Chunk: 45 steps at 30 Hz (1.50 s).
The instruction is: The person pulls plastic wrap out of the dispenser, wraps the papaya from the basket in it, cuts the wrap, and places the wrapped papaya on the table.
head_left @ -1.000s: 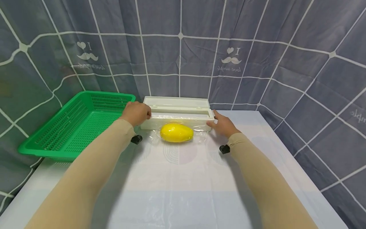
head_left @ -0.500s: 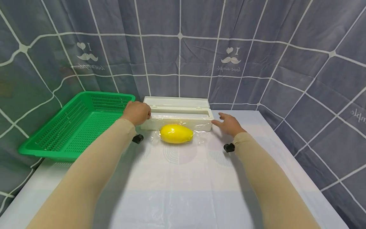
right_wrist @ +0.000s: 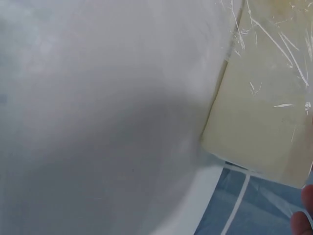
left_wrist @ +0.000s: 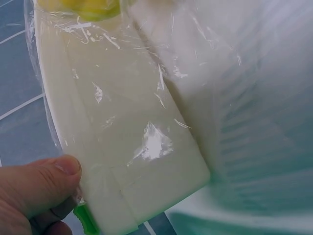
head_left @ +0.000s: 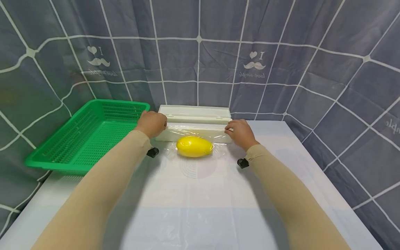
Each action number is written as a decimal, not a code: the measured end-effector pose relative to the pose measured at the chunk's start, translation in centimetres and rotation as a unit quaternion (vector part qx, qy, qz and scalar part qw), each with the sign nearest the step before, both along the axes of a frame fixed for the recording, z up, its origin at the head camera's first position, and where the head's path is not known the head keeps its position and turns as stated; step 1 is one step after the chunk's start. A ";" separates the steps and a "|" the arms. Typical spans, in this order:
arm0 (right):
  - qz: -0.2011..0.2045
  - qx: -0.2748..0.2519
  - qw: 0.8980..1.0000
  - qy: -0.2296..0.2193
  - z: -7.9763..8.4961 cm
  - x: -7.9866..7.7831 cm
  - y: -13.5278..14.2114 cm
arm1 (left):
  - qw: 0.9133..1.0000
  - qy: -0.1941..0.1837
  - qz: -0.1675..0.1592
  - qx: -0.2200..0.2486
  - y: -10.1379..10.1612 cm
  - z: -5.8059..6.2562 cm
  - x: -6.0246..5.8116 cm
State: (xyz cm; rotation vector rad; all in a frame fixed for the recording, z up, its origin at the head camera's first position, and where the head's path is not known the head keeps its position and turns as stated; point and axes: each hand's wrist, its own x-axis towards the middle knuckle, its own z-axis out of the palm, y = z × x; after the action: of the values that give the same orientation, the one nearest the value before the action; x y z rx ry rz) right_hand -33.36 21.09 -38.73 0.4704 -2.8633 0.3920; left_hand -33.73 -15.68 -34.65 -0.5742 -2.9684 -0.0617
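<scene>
Right hand (head_left: 240, 132) shifted inward to right end of white cling-film dispenser (head_left: 195, 120), apparently pinching clear film (left_wrist: 151, 142); left hand (head_left: 152, 124) pinches opposite end. Film thus seems held both sides. Yellow mango-like fruit (head_left: 194, 146) lies just before dispenser.

Glinting film (left_wrist: 152, 143), dimmer wrist views, perhaps hazy

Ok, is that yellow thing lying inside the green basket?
No, the yellow object lies in front of the white box, to the right of the green basket.
</scene>
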 end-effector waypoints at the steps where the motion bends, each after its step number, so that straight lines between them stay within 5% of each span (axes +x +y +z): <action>1: 0.000 0.000 1.000 0.004 -0.1 0.0 0.0 | 1.000 -0.001 0.000 0.000 0.0 -0.1 0.0; 20: -0.010 -0.056 0.998 -0.035 0.2 1.2 -0.5 | 0.998 -0.057 0.014 -0.024 -0.1 0.2 1.1; 28: -0.009 -0.069 0.997 -0.031 0.3 2.0 -0.2 | 0.997 -0.079 0.017 0.005 -0.2 0.1 1.8; 45: 0.027 -0.088 0.996 -0.023 0.3 3.6 0.3 | 0.999 -0.040 -0.008 0.015 -0.9 0.2 4.2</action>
State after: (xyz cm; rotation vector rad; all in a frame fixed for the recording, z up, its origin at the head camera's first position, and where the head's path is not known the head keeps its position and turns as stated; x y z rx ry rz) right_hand -29.75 21.41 -38.38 0.5120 -2.8308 0.6648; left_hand -29.56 -16.54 -34.42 -0.6051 -3.0342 -0.1319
